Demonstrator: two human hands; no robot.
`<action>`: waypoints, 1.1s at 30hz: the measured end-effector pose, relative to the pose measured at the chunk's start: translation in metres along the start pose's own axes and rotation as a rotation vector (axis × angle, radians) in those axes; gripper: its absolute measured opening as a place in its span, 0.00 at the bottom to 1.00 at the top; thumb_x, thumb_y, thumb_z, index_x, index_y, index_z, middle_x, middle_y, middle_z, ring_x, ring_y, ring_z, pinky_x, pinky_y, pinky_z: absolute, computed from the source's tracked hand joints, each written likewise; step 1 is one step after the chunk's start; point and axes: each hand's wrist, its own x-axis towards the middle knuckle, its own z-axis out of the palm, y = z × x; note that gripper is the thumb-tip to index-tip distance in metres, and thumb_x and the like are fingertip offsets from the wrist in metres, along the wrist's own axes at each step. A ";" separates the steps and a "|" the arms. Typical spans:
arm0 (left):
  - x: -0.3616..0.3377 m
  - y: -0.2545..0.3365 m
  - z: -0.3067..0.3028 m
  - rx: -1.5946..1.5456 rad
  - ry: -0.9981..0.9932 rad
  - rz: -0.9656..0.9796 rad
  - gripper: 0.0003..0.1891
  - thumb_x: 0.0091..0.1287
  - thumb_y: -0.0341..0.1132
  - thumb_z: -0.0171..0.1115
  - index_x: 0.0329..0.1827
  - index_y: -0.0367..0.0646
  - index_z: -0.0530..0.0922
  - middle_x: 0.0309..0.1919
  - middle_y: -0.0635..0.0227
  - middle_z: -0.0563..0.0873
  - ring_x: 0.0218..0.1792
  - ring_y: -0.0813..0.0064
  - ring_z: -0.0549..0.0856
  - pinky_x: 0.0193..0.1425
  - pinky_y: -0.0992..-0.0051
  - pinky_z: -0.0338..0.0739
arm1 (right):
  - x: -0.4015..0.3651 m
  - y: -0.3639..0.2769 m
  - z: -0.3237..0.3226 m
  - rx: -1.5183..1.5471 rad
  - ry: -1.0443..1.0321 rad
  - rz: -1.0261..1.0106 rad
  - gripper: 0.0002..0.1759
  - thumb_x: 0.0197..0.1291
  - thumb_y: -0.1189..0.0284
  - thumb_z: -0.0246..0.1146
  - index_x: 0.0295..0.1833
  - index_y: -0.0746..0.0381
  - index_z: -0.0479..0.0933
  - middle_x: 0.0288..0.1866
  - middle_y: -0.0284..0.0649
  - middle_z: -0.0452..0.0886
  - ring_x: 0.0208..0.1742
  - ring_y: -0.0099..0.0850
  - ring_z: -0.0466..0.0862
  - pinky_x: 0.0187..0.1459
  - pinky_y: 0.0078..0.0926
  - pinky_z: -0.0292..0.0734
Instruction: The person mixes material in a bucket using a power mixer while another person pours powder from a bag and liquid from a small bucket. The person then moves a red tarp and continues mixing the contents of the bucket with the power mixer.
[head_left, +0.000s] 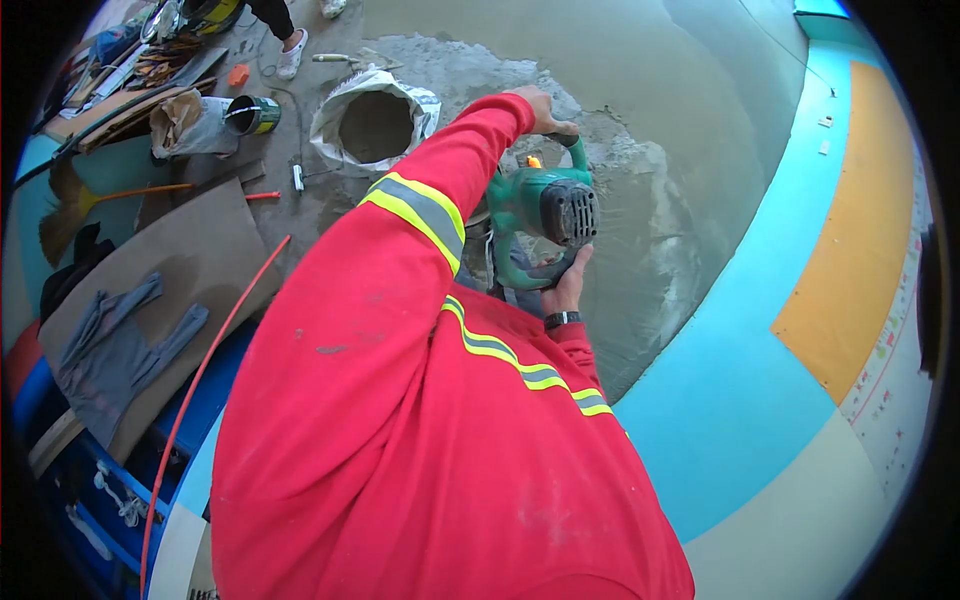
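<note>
A green power tool (pixel 530 205) with a black vented motor end and looped handles is between my hands. My left hand (pixel 543 108) is closed round the upper handle, its arm reaching across the view in a red sleeve with a reflective band. Lower down, my right hand (pixel 568 285), with a dark watch at the wrist, grips the other handle; some of its fingers are hidden. Part of a container (pixel 480 255) shows below the tool, mostly covered by the tool and sleeve. Beside my left forearm stands an open white sack (pixel 328 125) with grey-brown material inside.
Wet grey screed (pixel 700 110) covers the floor beyond. A turquoise and orange wall (pixel 740 350) runs along the right. At left are a small bucket (pixel 262 115), a broom (pixel 75 205), a board (pixel 220 225) with grey clothing, and a red hose (pixel 205 365). Another person's leg (pixel 275 18) shows above.
</note>
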 end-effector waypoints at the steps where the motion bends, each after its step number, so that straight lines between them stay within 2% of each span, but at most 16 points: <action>1: 0.003 -0.001 -0.001 -0.008 -0.004 -0.001 0.51 0.49 0.82 0.53 0.46 0.35 0.85 0.44 0.47 0.87 0.47 0.50 0.86 0.55 0.59 0.78 | 0.002 0.000 0.000 0.003 -0.002 0.001 0.34 0.62 0.35 0.56 0.43 0.59 0.69 0.26 0.37 0.72 0.27 0.34 0.77 0.31 0.34 0.77; 7: 0.006 -0.007 0.002 -0.023 -0.068 -0.050 0.50 0.49 0.81 0.55 0.51 0.36 0.84 0.51 0.49 0.85 0.52 0.53 0.84 0.57 0.61 0.78 | -0.005 -0.001 0.004 0.000 0.017 0.026 0.35 0.61 0.34 0.55 0.42 0.59 0.70 0.27 0.38 0.73 0.26 0.35 0.77 0.31 0.34 0.77; 9: -0.006 -0.007 -0.002 -0.052 -0.083 -0.074 0.51 0.48 0.81 0.55 0.51 0.36 0.84 0.51 0.48 0.85 0.53 0.53 0.84 0.58 0.61 0.78 | -0.004 -0.006 0.004 -0.080 0.039 -0.014 0.35 0.62 0.35 0.55 0.44 0.60 0.72 0.27 0.38 0.75 0.25 0.34 0.77 0.29 0.33 0.77; 12: -0.035 -0.028 0.010 -0.098 0.040 -0.201 0.52 0.49 0.81 0.54 0.51 0.35 0.84 0.52 0.45 0.84 0.54 0.53 0.84 0.58 0.60 0.77 | 0.011 -0.022 0.007 -0.212 -0.024 -0.088 0.36 0.63 0.36 0.55 0.49 0.62 0.74 0.28 0.38 0.77 0.23 0.32 0.78 0.25 0.31 0.77; 15: -0.081 -0.064 0.025 -0.253 0.267 -0.223 0.52 0.51 0.81 0.52 0.44 0.30 0.84 0.39 0.43 0.87 0.43 0.51 0.87 0.50 0.58 0.79 | 0.017 -0.042 0.022 -0.477 -0.053 -0.135 0.37 0.62 0.36 0.56 0.47 0.65 0.77 0.26 0.37 0.79 0.19 0.28 0.78 0.21 0.29 0.76; 17: -0.124 -0.088 0.033 -0.388 0.410 -0.278 0.50 0.52 0.80 0.53 0.41 0.30 0.84 0.34 0.42 0.86 0.33 0.54 0.88 0.43 0.62 0.81 | 0.032 -0.048 0.038 -0.666 -0.094 -0.204 0.37 0.62 0.36 0.57 0.43 0.65 0.78 0.24 0.36 0.78 0.18 0.28 0.78 0.20 0.30 0.76; 18: -0.146 -0.101 0.041 -0.543 0.395 -0.372 0.47 0.54 0.78 0.55 0.40 0.31 0.83 0.30 0.46 0.86 0.27 0.57 0.87 0.37 0.63 0.81 | 0.031 -0.052 0.055 -0.718 -0.135 -0.235 0.37 0.59 0.35 0.59 0.37 0.65 0.78 0.23 0.36 0.77 0.17 0.28 0.77 0.19 0.29 0.74; 19: -0.166 -0.111 0.052 -0.704 0.381 -0.466 0.44 0.55 0.75 0.57 0.39 0.32 0.83 0.25 0.49 0.85 0.21 0.61 0.86 0.31 0.65 0.81 | 0.051 -0.054 0.065 -0.914 -0.134 -0.336 0.39 0.59 0.34 0.58 0.35 0.66 0.78 0.24 0.39 0.78 0.18 0.29 0.78 0.20 0.30 0.74; 20: -0.185 -0.114 0.060 -0.880 0.426 -0.512 0.42 0.57 0.73 0.58 0.39 0.32 0.82 0.23 0.52 0.83 0.19 0.63 0.84 0.27 0.66 0.79 | 0.087 -0.057 0.071 -1.107 -0.136 -0.442 0.41 0.58 0.33 0.58 0.33 0.67 0.78 0.25 0.42 0.79 0.20 0.30 0.80 0.21 0.30 0.74; 21: -0.207 -0.114 0.077 -1.067 0.465 -0.557 0.40 0.58 0.71 0.60 0.38 0.33 0.82 0.21 0.55 0.82 0.17 0.65 0.83 0.24 0.67 0.78 | 0.088 -0.057 0.083 -1.308 -0.134 -0.550 0.43 0.57 0.32 0.57 0.31 0.68 0.78 0.26 0.45 0.80 0.21 0.30 0.82 0.22 0.31 0.74; 23: -0.236 -0.111 0.107 -1.358 0.544 -0.614 0.36 0.60 0.68 0.61 0.38 0.35 0.81 0.17 0.60 0.80 0.14 0.69 0.80 0.19 0.68 0.75 | 0.071 -0.067 0.121 -1.471 -0.197 -0.595 0.48 0.55 0.29 0.56 0.35 0.74 0.79 0.27 0.52 0.82 0.27 0.40 0.84 0.32 0.40 0.77; 25: -0.249 -0.102 0.137 -1.563 0.605 -0.636 0.33 0.61 0.67 0.62 0.38 0.38 0.80 0.16 0.63 0.78 0.12 0.72 0.78 0.16 0.69 0.73 | 0.037 -0.079 0.156 -1.620 -0.291 -0.509 0.49 0.54 0.29 0.56 0.40 0.75 0.80 0.27 0.52 0.82 0.27 0.43 0.84 0.34 0.42 0.77; 26: -0.253 -0.091 0.153 -1.708 0.641 -0.649 0.34 0.61 0.67 0.61 0.36 0.36 0.79 0.14 0.64 0.77 0.12 0.71 0.78 0.16 0.69 0.73 | 0.038 -0.086 0.168 -1.713 -0.341 -0.496 0.47 0.54 0.31 0.58 0.39 0.74 0.81 0.24 0.47 0.82 0.24 0.39 0.83 0.31 0.39 0.77; 29: -0.261 -0.042 0.201 -2.092 0.661 -0.497 0.35 0.60 0.69 0.60 0.31 0.38 0.78 0.15 0.65 0.77 0.13 0.69 0.78 0.17 0.69 0.74 | 0.093 -0.100 0.199 -1.873 -0.671 -0.762 0.43 0.55 0.32 0.60 0.31 0.70 0.81 0.20 0.41 0.79 0.17 0.31 0.80 0.22 0.32 0.74; 30: -0.253 -0.026 0.226 -2.208 0.706 -0.413 0.35 0.60 0.71 0.58 0.28 0.40 0.77 0.15 0.64 0.77 0.13 0.68 0.79 0.18 0.69 0.75 | 0.048 -0.100 0.224 -1.917 -0.725 -0.640 0.41 0.55 0.34 0.61 0.28 0.69 0.81 0.19 0.40 0.78 0.19 0.30 0.80 0.25 0.33 0.74; 33: -0.243 0.028 0.252 -2.519 0.805 -0.348 0.34 0.60 0.71 0.58 0.27 0.43 0.75 0.15 0.65 0.76 0.16 0.66 0.79 0.24 0.67 0.76 | 0.040 -0.092 0.255 -2.067 -0.990 -0.693 0.36 0.60 0.38 0.60 0.29 0.66 0.78 0.18 0.33 0.73 0.16 0.24 0.74 0.19 0.27 0.68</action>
